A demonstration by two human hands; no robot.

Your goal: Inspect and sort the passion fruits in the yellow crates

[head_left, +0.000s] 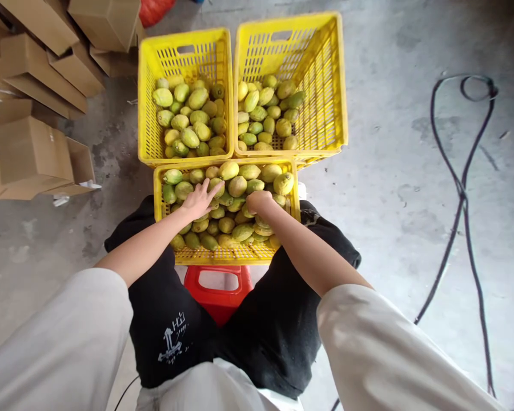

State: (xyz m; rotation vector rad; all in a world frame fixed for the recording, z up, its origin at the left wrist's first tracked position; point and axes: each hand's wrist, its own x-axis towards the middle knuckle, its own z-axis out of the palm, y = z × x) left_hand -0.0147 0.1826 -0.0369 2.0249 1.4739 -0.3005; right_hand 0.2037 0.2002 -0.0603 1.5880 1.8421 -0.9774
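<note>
The near yellow crate [223, 258] is filled with yellow-green lemons [237, 186] and stands between my knees. My left hand [200, 200] rests over the lemons left of the crate's middle, its fingers spread and touching the fruit. To the right of it, my right hand [259, 201] reaches down among the lemons with its fingers curled. Those fingertips are mostly hidden by the hand itself, and a lemon lies right against them; whether it is gripped I cannot make out.
Two larger yellow crates, a left one [142, 103] and a right one [341, 85], stand beyond, partly filled with lemons. A red stool [218, 297] shows between my legs. Cardboard boxes [34, 148] are piled at left. A black cable [462, 194] loops on the floor at right.
</note>
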